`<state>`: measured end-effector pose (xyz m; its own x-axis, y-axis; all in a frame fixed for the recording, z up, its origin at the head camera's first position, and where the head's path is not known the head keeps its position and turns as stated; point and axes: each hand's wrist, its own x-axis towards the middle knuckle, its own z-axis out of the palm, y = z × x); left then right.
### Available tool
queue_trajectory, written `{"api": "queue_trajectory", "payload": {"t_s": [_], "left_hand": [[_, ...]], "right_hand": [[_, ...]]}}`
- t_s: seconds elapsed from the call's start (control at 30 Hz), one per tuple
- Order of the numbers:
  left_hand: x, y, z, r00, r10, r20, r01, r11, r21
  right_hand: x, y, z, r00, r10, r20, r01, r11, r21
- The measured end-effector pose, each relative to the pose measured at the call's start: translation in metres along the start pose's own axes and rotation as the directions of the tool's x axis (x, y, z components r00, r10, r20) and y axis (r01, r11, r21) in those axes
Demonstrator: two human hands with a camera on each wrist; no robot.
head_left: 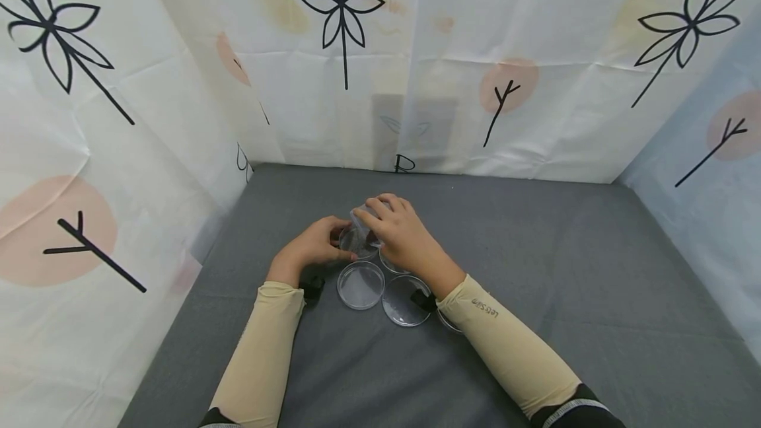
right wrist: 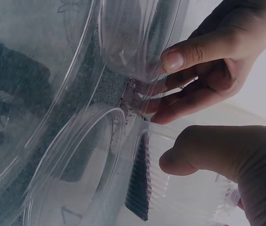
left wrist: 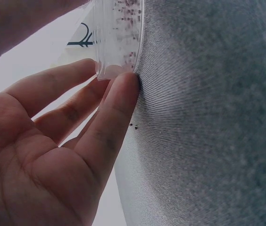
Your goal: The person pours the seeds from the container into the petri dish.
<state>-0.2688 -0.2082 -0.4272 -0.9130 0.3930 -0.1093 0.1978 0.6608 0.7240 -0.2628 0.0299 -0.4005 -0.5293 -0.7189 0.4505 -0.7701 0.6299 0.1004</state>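
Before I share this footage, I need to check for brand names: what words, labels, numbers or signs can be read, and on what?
"LetsSlim", as best it reads, small and soft: on the right sleeve.
"P"-like mark at the foot of the patterned backdrop: probably part of a drawing.
No legible text on the clear dishes or the clear container in the right hand.

Gray cloth surface (head_left: 594, 249), white flower-printed sheets (head_left: 452, 25)
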Motion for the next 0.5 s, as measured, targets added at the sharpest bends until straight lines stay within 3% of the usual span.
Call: {"api": "queue_trajectory", "payload": {"t_s": [0.5], "left_hand": [[0.0004, 0.0005, -0.0004, 1.0, -0.008, 0.003, 0.008, 1.0, 0.007]], "right_hand": [[0.0017, -0.0007, 0.002, 0.999, -0.027, -0.032, 0.027, 1.0, -0.014]]}}
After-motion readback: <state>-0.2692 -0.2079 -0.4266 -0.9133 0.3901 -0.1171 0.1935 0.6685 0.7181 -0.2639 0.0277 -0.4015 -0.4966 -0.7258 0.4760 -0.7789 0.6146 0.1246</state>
